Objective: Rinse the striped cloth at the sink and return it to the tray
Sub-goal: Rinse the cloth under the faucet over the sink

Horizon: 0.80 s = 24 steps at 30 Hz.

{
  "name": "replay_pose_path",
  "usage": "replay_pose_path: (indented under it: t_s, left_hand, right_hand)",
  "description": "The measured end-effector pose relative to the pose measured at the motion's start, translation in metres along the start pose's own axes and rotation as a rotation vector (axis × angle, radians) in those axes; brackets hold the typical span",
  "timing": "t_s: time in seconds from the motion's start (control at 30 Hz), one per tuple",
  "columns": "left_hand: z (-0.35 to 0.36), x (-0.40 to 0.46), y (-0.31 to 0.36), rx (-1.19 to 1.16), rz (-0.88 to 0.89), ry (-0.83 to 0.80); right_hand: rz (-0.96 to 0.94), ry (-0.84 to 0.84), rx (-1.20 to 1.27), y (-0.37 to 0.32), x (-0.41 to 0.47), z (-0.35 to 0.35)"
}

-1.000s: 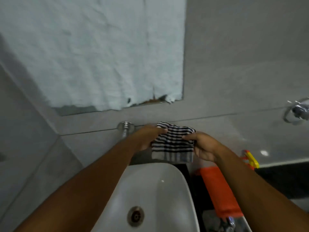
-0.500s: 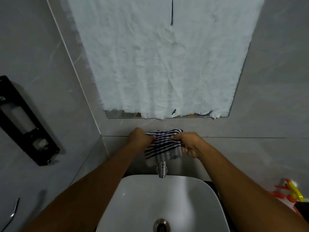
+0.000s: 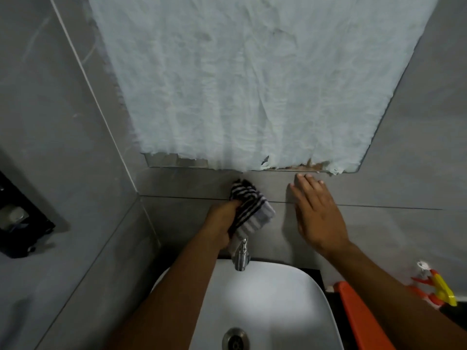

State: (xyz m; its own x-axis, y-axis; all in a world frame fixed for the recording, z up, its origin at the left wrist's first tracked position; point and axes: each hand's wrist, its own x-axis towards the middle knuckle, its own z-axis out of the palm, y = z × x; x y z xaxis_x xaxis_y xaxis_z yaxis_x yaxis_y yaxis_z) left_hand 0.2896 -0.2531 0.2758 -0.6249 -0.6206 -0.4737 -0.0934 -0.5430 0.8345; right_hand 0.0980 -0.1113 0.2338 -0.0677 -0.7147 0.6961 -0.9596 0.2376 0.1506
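My left hand (image 3: 222,224) grips the black-and-white striped cloth (image 3: 249,207) bunched up, held against the grey wall just above the chrome tap (image 3: 241,256). My right hand (image 3: 317,214) is off the cloth, fingers spread and flat near the wall to the right of it, holding nothing. Below them is the white sink (image 3: 285,294) with its metal drain (image 3: 236,341). No water is visible running from the tap. An orange tray (image 3: 358,317) shows its edge at the lower right, beside the sink.
A mirror covered with pale crumpled paper (image 3: 252,79) hangs above the hands. A black dispenser (image 3: 17,218) is mounted on the left wall. A red and yellow object (image 3: 437,289) lies at the right edge, past the tray.
My right hand has let go of the cloth and moved right, fingers spread. My left hand now holds the cloth alone, bunched. The view has shifted left to centre on the sink.
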Motion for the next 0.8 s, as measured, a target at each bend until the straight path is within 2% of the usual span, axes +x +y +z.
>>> replay_pose_path:
  t_s: [0.03,0.1,0.2,0.27,0.3,0.33,0.43,0.47,0.5,0.53,0.57,0.6,0.63,0.67,0.7,0.73,0.8]
  left_hand:
    - [-0.005,-0.001,-0.003,-0.121,-0.063,-0.131]
    - [-0.012,0.000,-0.013,-0.266,-0.129,-0.246]
    - [-0.016,0.006,-0.017,-0.306,-0.196,-0.233]
    - [-0.016,0.011,-0.009,-0.218,-0.173,-0.174]
    - [-0.013,0.015,0.000,-0.145,-0.129,-0.091]
    - [-0.006,0.016,0.005,0.059,-0.021,0.017]
    - [0.036,0.020,0.003,1.095,0.331,0.288]
    - [0.045,0.020,-0.006,1.217,0.346,0.344]
    - [0.048,0.022,-0.011,1.217,0.316,0.352]
    - [0.041,0.025,-0.013,1.071,0.330,0.334]
    - [0.029,0.027,-0.010,0.769,0.326,0.300]
    - [0.015,0.027,-0.005,0.403,0.235,0.230]
    - [0.003,0.027,-0.001,0.089,0.089,0.089]
    - [-0.007,0.022,-0.003,-0.135,-0.050,-0.055]
    - [-0.012,0.017,-0.001,-0.244,-0.148,-0.142]
    - [-0.013,0.014,-0.001,-0.237,-0.183,-0.175]
    - [-0.010,0.014,0.003,-0.164,-0.174,-0.143]
  right_hand:
    - [-0.062,-0.005,-0.048,0.010,-0.002,0.009]
    - [-0.126,0.032,-0.126,0.022,-0.003,0.026]
    - [-0.160,0.174,-0.233,0.029,-0.002,0.049]
    - [-0.169,0.251,-0.266,0.031,0.001,0.060]
    - [-0.170,0.276,-0.261,0.031,0.001,0.065]
    - [-0.173,0.297,-0.249,0.032,0.001,0.067]
    - [-0.179,0.328,-0.230,0.033,0.000,0.071]
    - [-0.180,0.323,-0.220,0.033,-0.001,0.071]
    - [-0.180,0.317,-0.212,0.033,-0.001,0.071]
    - [-0.175,0.315,-0.213,0.033,-0.001,0.070]
    - [-0.169,0.316,-0.214,0.033,0.000,0.069]
    - [-0.166,0.319,-0.209,0.032,0.000,0.069]
    - [-0.167,0.320,-0.200,0.030,0.000,0.069]
    - [-0.167,0.315,-0.191,0.030,0.000,0.068]
    - [-0.165,0.308,-0.191,0.030,0.000,0.068]
    - [-0.156,0.302,-0.202,0.030,0.001,0.067]
    - [-0.135,0.301,-0.212,0.027,0.003,0.065]
